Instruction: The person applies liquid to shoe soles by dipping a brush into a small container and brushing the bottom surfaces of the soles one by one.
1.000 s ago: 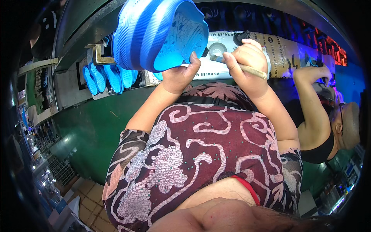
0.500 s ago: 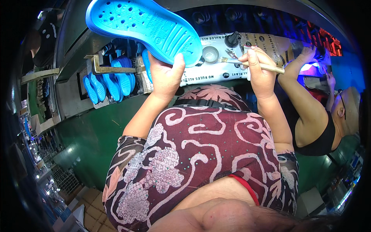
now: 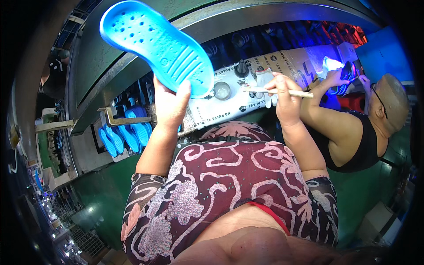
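My left hand (image 3: pixel 171 106) grips a bright blue shoe sole (image 3: pixel 170 59) by its heel end, with the thumb over the top face. The sole is raised and tilted toward me, showing round holes at the toe and ridges near the heel. My right hand (image 3: pixel 287 98) is closed round a thin brush (image 3: pixel 302 93) with a pale wooden handle, its bristles pointing left. Left of the bristles, a small round grey dish (image 3: pixel 222 90) stands on the printed covering of the bench (image 3: pixel 207 114). The bristles are apart from the sole.
A black bottle (image 3: pixel 241 70) with a narrow top stands behind the dish. White gloves (image 3: pixel 263 81) lie beside the brush. Several blue soles (image 3: pixel 128 137) rest on a rack at left. A co-worker (image 3: pixel 353 132) sits at right, hands by a bright lamp. A metal rail (image 3: pixel 221 33) curves behind the bench.
My view has shifted, so the bench appears lower and tilted. The brush tip has drawn a little to the right, away from the dish. Both hands keep their holds.
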A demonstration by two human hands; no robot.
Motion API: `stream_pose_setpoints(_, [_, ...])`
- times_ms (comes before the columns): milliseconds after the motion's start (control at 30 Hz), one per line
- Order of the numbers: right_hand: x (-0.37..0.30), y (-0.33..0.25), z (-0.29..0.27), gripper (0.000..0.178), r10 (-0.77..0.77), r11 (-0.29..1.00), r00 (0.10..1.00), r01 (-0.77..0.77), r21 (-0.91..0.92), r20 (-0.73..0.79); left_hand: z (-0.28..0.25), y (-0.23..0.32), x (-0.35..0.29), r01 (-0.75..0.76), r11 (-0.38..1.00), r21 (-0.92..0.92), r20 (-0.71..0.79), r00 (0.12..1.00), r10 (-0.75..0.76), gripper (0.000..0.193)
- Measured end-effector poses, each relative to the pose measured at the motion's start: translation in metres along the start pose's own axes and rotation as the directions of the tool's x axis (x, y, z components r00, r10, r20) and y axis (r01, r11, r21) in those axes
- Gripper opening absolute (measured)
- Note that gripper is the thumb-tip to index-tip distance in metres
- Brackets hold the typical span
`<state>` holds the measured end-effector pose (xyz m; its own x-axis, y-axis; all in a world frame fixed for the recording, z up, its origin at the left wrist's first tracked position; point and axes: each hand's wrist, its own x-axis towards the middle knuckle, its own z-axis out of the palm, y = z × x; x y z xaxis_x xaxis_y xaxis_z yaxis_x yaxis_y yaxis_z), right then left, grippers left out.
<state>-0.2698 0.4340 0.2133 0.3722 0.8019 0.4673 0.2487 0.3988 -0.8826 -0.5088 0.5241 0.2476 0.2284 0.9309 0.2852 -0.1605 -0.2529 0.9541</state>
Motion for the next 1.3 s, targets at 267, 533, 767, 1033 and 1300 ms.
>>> stream_pose_setpoints(267, [0.022, -0.022, 0.003, 0.034, -0.179, 0.982, 0.954, 0.190, -0.022, 0.240, 0.020, -0.027, -0.004, 0.024, 0.992, 0.122, 0.151, 0.988, -0.042, 0.055])
stream_pose_setpoints(533, [0.024, -0.018, 0.027, 0.025, -0.277, 0.948, 0.916, 0.310, -0.074, 0.290, 0.017, -0.026, -0.008, 0.029, 0.989, 0.143, 0.173, 0.984, -0.053, 0.052])
stream_pose_setpoints(767, [0.026, -0.014, 0.020, 0.021, -0.281, 0.916, 0.897, 0.357, -0.183, 0.341, 0.007, -0.023, -0.008, 0.044, 0.990, 0.133, 0.164, 0.984, -0.066, 0.055])
stream_pose_setpoints(1033, [0.005, -0.001, -0.015, 0.028, -0.114, 0.945, 0.977, 0.163, -0.285, 0.181, 0.001, 0.008, 0.001, 0.188, 0.982, -0.002, 0.204, 0.962, -0.184, 0.074])
stream_pose_setpoints(1300, [-0.038, 0.008, -0.033, 0.029, 0.095, 0.956, 0.993, -0.111, -0.273, -0.073, 0.066, 0.019, 0.073, 0.601, 0.784, 0.155, 0.882, 0.274, -0.384, 0.086])
